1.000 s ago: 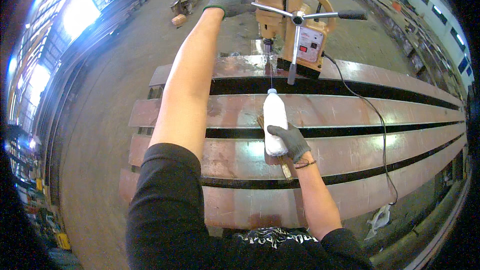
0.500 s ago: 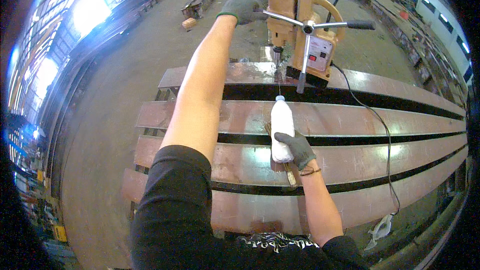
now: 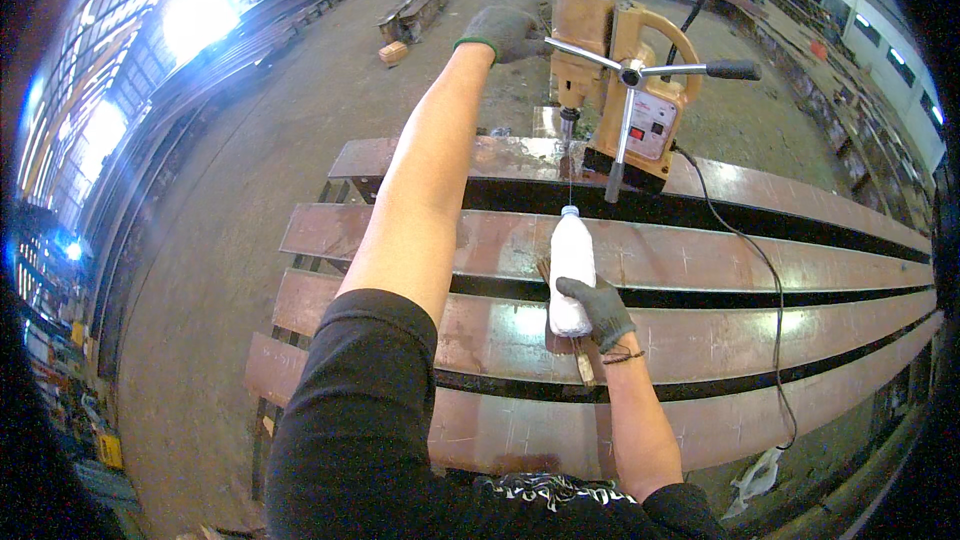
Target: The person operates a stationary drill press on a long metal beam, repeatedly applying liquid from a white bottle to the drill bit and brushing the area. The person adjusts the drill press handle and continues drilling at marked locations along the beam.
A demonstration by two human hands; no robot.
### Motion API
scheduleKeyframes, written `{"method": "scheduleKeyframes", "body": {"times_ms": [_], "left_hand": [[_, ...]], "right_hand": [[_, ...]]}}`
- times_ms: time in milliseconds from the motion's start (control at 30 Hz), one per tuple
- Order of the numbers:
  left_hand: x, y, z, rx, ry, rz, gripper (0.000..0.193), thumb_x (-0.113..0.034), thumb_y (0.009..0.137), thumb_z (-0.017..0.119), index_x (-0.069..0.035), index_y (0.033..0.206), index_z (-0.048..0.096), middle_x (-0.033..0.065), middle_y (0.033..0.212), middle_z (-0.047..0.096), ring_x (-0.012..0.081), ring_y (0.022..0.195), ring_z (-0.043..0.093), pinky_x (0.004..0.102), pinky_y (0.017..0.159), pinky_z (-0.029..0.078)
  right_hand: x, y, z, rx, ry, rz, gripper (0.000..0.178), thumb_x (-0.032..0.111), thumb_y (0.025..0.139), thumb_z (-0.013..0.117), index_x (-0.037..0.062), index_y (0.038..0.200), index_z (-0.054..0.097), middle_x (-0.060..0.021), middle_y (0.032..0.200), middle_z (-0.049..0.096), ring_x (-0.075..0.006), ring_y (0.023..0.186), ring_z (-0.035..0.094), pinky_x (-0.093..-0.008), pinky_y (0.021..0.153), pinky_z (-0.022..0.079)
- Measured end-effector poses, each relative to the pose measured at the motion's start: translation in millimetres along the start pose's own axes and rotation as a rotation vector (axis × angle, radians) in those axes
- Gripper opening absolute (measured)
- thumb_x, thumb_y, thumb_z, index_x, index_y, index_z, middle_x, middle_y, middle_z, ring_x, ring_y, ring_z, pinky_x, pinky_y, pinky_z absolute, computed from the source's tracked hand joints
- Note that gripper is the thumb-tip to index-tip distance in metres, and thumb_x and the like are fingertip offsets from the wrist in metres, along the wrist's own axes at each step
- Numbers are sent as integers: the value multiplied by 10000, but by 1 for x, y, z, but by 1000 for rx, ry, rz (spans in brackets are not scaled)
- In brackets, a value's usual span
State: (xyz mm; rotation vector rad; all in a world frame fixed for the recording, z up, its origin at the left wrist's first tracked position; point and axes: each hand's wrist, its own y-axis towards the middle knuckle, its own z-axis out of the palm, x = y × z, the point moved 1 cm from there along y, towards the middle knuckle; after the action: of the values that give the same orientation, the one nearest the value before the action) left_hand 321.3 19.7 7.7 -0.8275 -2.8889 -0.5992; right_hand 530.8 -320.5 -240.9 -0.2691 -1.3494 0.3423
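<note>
Stream [image 3: 570, 190]: looks thin, could miss the chuck [image 3: 569, 118] if my right hand [image 3: 597, 312] tilts.
Cord [image 3: 745, 232]: might snag, should the drill [image 3: 622, 45] shift.
Bottle [image 3: 572, 265]: plain white, narrow-necked, pale-capped, over the steel beams [image 3: 700, 335], pointing toward the chuck.
Right hand: I'm gripping the bottle's lower half, fingers wrapped round.
Left hand [image 3: 505, 35]: my fingers look closed round a lever [image 3: 582, 53] end, beside the drill.

bottle [image 3: 572, 270] white — cap [image 3: 570, 210] pale blue | drill [image 3: 583, 25] tan, switch [image 3: 637, 134] red | hands [image 3: 598, 312] grey-gloved — left cuff [image 3: 476, 43] green | beams [image 3: 700, 247] reddish-brown
</note>
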Motion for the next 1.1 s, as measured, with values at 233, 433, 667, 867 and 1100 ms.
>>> {"method": "scheduleKeyframes", "body": {"times_ms": [233,433,667,867,1100], "left_hand": [[-12,-4,-9,6,-25,-14,698,-757,899,550,-143,1145,774,165,1109,759,409,1004,710,492,945,535],[-13,-6,-7,6,-32,-27,685,-740,899,558,-130,1119,780,168,1112,759,404,1009,712,493,941,535],[-2,-2,3,-27,-10,-7,653,-725,901,569,-143,1106,784,161,1100,762,394,1017,715,495,941,535],[-10,-1,-2,30,1,-35,663,-732,896,577,-141,1114,784,165,1111,760,394,1037,710,486,938,540],[-8,-5,-2,-15,-27,-13,675,-745,890,569,-147,1115,785,160,1112,761,396,1032,713,483,935,542]], "right_hand": [[-9,11,-9,14,-54,-25,504,316,845,821,-29,1182,676,-116,1012,728,-222,829,694,-373,725,574],[-1,3,-5,25,-25,-28,483,316,852,816,-26,1165,678,-105,994,723,-206,822,689,-368,719,572],[4,-1,-2,33,-44,-26,481,314,855,815,-21,1169,670,-101,994,723,-204,812,684,-360,719,572],[6,-2,-5,3,-73,-19,481,308,857,814,-20,1178,670,-103,1000,724,-207,810,681,-363,717,573],[10,-5,-2,19,-41,-23,469,302,854,817,-18,1164,671,-92,983,716,-202,803,678,-370,703,571]]}}
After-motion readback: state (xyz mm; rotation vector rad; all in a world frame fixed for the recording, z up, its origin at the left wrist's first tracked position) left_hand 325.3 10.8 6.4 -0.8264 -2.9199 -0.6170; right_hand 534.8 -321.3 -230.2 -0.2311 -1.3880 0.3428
